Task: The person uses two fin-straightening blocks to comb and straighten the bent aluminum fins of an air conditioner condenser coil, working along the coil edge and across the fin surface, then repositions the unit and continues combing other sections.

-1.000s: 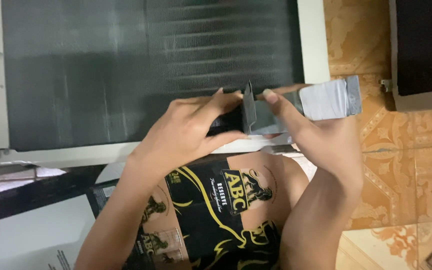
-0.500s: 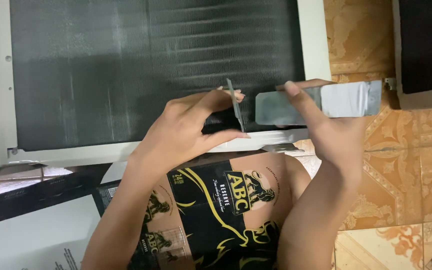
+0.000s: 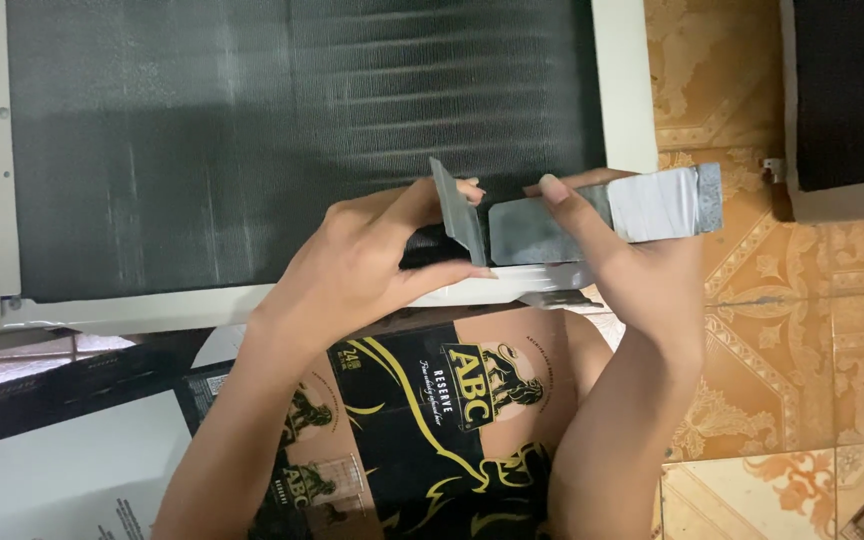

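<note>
I count two hands, left hand (image 3: 372, 265) and right hand (image 3: 642, 270), one grey tape strip (image 3: 602, 210), one finned panel (image 3: 252, 140), one flattened black carton (image 3: 432, 420).

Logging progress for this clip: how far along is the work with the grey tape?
Done: a grey strip is already pulled out flat. In hand: the right hand pins the strip with its thumb, and the left hand pinches a short upturned flap at its near end. Left: no tape shows on the dark finned panel or its white frame, so nothing looks stuck down yet.
</note>
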